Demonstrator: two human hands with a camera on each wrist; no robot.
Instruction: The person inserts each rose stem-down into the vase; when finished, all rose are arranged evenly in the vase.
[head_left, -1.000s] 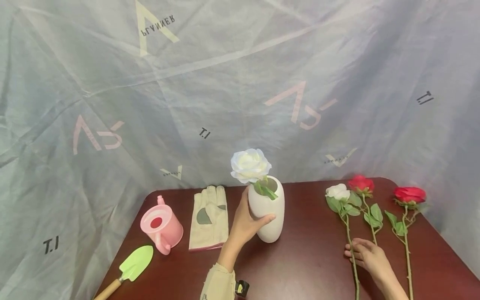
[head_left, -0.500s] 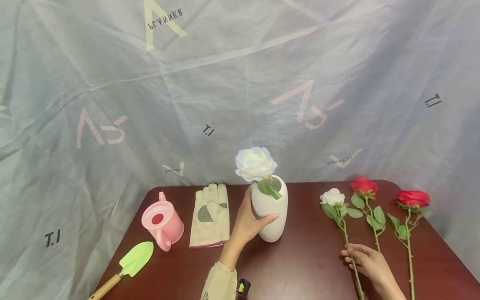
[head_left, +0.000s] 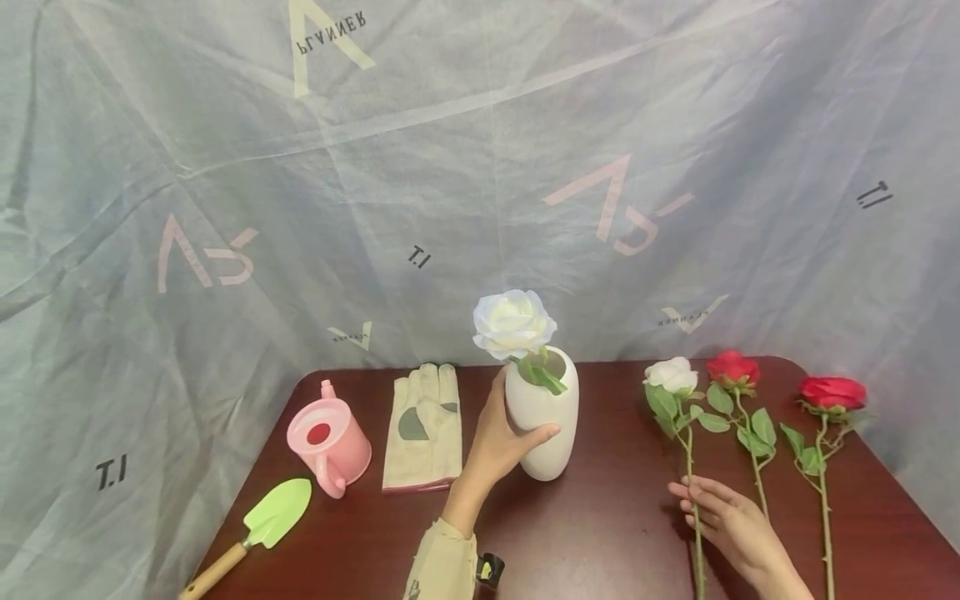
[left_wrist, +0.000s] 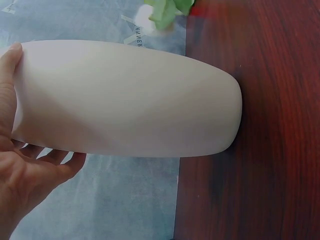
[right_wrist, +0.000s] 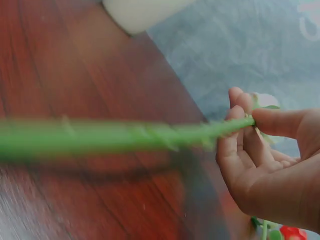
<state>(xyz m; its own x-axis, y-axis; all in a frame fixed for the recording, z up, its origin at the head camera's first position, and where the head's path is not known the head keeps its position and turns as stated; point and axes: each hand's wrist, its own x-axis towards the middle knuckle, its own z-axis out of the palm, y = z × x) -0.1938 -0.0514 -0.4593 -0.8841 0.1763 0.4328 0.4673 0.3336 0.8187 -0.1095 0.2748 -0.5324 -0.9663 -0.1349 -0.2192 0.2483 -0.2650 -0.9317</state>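
My left hand (head_left: pixel 498 446) grips a white vase (head_left: pixel 553 429) by its left side, thumb across the front and the other fingers behind. From the vase mouth leans a white rose (head_left: pixel 514 325) with a short green leafy part showing. In the left wrist view, the vase (left_wrist: pixel 135 100) has its rounded base at the tabletop. On the right, my right hand (head_left: pixel 738 529) pinches the stem of a second white rose (head_left: pixel 671 376). The right wrist view shows that green stem (right_wrist: pixel 125 137) between thumb and fingers, its near end blurred and above the table.
Two red roses (head_left: pixel 733 367) (head_left: pixel 832 392) lie to the right of my right hand. On the left are a pink watering can (head_left: pixel 341 442), a pale work glove (head_left: pixel 423 433) and a green trowel (head_left: pixel 279 510). A grey cloth (head_left: pixel 450 167) hangs behind the table (head_left: pixel 600 533).
My right hand has taken the white rose's stem between thumb and fingers. The lower stem has swung left and the bloom has shifted slightly. The left hand still holds the vase in place.
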